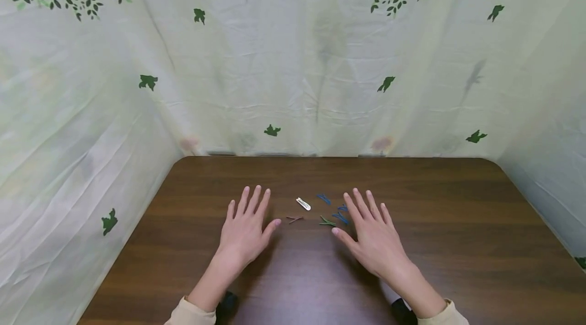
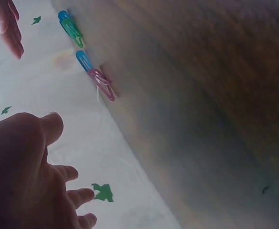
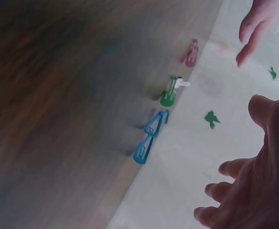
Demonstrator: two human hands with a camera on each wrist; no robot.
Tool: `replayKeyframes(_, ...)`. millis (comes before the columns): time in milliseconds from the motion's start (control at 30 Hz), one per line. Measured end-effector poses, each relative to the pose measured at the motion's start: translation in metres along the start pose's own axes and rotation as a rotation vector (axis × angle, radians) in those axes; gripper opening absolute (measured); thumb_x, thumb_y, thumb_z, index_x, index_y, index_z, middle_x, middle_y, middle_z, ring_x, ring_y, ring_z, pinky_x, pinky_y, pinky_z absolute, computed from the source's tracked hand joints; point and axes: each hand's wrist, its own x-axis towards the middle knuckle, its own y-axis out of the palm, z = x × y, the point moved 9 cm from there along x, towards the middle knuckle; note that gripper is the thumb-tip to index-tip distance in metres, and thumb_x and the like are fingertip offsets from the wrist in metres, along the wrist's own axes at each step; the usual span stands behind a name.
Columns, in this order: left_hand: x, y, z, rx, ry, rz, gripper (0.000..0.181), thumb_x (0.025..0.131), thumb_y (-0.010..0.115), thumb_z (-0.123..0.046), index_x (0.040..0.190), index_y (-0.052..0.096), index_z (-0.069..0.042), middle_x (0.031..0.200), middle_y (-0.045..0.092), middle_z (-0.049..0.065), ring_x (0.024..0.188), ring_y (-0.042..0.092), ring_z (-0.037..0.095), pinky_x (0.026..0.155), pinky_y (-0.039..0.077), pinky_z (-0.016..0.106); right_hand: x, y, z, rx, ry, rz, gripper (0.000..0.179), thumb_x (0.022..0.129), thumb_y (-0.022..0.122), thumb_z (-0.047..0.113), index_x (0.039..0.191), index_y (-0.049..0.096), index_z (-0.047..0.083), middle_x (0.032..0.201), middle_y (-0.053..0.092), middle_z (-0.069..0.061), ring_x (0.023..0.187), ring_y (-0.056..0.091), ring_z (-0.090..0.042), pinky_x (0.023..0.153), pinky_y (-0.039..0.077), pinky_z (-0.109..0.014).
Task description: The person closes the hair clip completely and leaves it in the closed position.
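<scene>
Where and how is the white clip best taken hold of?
Probably pinch the white clip across its long edges, midway along, from above with the left hand: it is slender, lies slantwise, and the blue clips are to its right.

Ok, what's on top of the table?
A white clip, a mauve clip, a green clip and several blue clips show on the tabletop. In the head view, the left hand and right hand hide the patches behind them.
</scene>
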Motion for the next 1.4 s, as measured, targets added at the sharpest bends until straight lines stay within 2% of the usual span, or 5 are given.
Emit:
replayKeyframes(433,0.014,0.006,0.009,-0.016,0.059,-0.030,0.068,0.098,0.052,-0.052,0.154,0.035,-0.016,0.158,0.029,0.009,0.148,0.012,0.031,0.113,0.017,0.059,0.019,0.012,0.015,0.029,-0.073,-0.051,0.072,0.098,0.045,0.059,0.155,0.030,0.019,0.161,0.021,-0.004,0.149,0.010,-0.026,0.116,0.011,-0.056)
replayKeyframes(733,0.018,0.000,0.006,-0.229,0.150,-0.124,0.054,0.092,0.069,-0.033,0.139,0.055,-0.010,0.144,0.050,0.010,0.141,0.034,0.032,0.110,0.027,0.059,0.030,0.011,0.026,0.094,-0.139,-0.127,0.058,0.097,0.061,0.039,0.147,0.047,0.013,0.152,0.041,-0.009,0.142,0.032,-0.028,0.114,0.021,-0.055)
replayKeyframes(1033,0.021,-0.005,0.003,-0.394,0.216,-0.208,0.038,0.085,0.077,-0.009,0.120,0.067,-0.003,0.124,0.065,0.011,0.126,0.051,0.033,0.105,0.036,0.054,0.041,0.010,0.044,0.264,-0.196,-0.129,0.044,0.095,0.067,0.022,0.135,0.058,0.007,0.138,0.056,-0.011,0.131,0.048,-0.029,0.109,0.031,-0.052)
replayKeyframes(1233,0.023,-0.003,0.006,-0.511,0.195,-0.182,0.034,0.084,0.076,-0.002,0.117,0.068,-0.003,0.120,0.066,0.011,0.120,0.056,0.031,0.102,0.041,0.047,0.046,0.014,0.049,0.375,-0.161,-0.109,0.037,0.093,0.069,0.015,0.129,0.062,0.011,0.128,0.063,-0.007,0.117,0.057,-0.026,0.094,0.046,-0.047)
replayKeyframes(1400,0.023,0.001,0.009,-0.554,0.152,-0.133,0.034,0.086,0.074,-0.002,0.120,0.067,-0.004,0.120,0.066,0.010,0.117,0.058,0.029,0.098,0.044,0.047,0.049,0.022,0.049,0.441,-0.118,-0.066,0.036,0.092,0.070,0.012,0.127,0.063,0.011,0.123,0.065,-0.006,0.111,0.059,-0.025,0.085,0.050,-0.044)
